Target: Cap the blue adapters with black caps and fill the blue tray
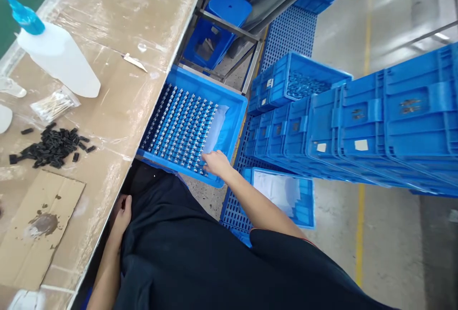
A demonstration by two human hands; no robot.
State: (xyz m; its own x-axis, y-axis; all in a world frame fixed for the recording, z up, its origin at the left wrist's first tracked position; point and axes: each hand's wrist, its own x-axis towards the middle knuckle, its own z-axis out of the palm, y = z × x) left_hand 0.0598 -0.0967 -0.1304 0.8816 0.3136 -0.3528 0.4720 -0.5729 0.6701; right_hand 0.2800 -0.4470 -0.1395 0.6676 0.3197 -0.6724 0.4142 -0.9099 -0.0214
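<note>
My right hand [216, 163] reaches into a blue plastic crate [232, 112] beside the table edge. Its fingers are pinched together at the near right end of the rows of small metal parts [181, 126]; what lies between the fingertips is hidden. The parts stand in several straight, slanting lines, with a white sheet [215, 126] along their right side. Low by the table edge, next to my dark clothing, is my left hand [122, 212]. Its fingers are curled, and I cannot make out what they hold, if anything.
On the cardboard-covered table are a white squeeze bottle [62, 57], a bag of cotton swabs [55, 105], a pile of small black parts [57, 145] and a stained cardboard piece [43, 229]. Stacked blue crates [361, 114] stand at right; a blue stool [229, 5] sits beyond.
</note>
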